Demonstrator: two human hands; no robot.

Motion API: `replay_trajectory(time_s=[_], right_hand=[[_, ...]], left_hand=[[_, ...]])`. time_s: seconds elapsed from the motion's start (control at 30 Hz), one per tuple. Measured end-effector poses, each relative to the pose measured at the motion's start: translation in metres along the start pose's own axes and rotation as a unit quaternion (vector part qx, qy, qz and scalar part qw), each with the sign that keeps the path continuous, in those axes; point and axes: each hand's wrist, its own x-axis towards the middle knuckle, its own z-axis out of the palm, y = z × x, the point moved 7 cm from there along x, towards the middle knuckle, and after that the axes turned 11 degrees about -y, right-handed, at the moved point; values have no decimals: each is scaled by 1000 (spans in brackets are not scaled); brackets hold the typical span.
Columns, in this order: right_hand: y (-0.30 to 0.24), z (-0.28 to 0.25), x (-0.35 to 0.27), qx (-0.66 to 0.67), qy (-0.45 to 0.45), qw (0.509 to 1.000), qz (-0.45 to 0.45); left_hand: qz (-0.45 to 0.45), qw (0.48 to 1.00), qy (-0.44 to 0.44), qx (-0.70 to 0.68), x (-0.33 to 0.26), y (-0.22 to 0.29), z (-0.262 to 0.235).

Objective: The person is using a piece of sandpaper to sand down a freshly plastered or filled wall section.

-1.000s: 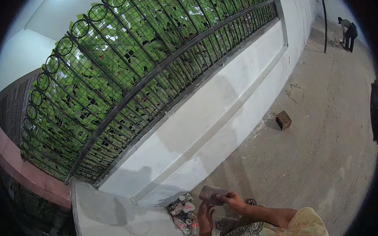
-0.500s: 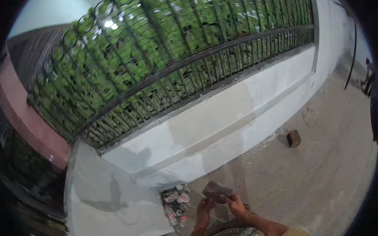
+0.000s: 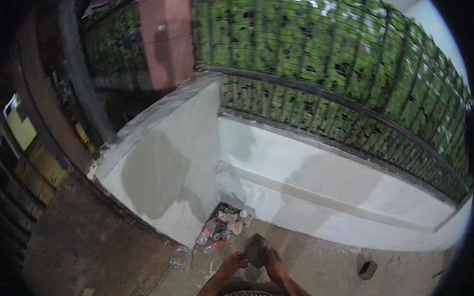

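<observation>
A brown brick (image 3: 257, 250) is held up in front of my body, one corner pointing away from me. My right hand (image 3: 274, 262) grips its right side, fingers closed on the edge. At the lower left edge, my left hand (image 3: 234, 262) has its fingers curled against the brick. Part of the brick's near side is covered by the fingers. Another brown brick (image 3: 367, 270) lies on the concrete ground to the right, out of reach of both hands.
Crushed bottles and litter (image 3: 224, 225) fill the corner where a low side wall (image 3: 196, 165) meets the long white wall (image 3: 322, 197). Above it runs a dark metal fence (image 3: 318, 93) with greenery behind. A pink pillar (image 3: 168, 41) and dark bars (image 3: 83, 75) stand at left.
My view has swung to the left, so the corner and side wall sit nearer the middle. The held brick has turned from lying lengthwise to corner-up; both hands stay at it.
</observation>
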Motion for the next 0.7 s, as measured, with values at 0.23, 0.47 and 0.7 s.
replay_trajectory(time_s=[0.23, 0.47, 0.7], right_hand=[[-10, 136, 32, -211, -126, 969, 6], [21, 209, 28, 87, -225, 960, 142], [52, 234, 47, 66, -305, 920, 237]], left_hand=[[132, 984, 114, -30, -68, 6, -60], [138, 972, 174, -80, -118, -4, -90], [196, 941, 252, -112, -133, -36, -109]])
